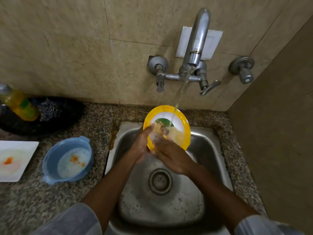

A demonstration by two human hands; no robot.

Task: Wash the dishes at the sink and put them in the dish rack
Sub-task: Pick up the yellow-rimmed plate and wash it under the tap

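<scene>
- Left hand (141,145) grips the lower-left rim of the yellow-rimmed plate (183,126), tilted over the steel sink (210,150).
- Right hand (171,156) lies flat-fingered across the plate's lower face; whether it clasps the plate cannot be told.
- Water from the wall tap (196,48) strikes the plate.
- Speckled granite counter (101,119), beige wall tiles.
- Left of the sink: 1 blue bowl (50,160), 1 white square plate (25,150), both stained orange.
</scene>
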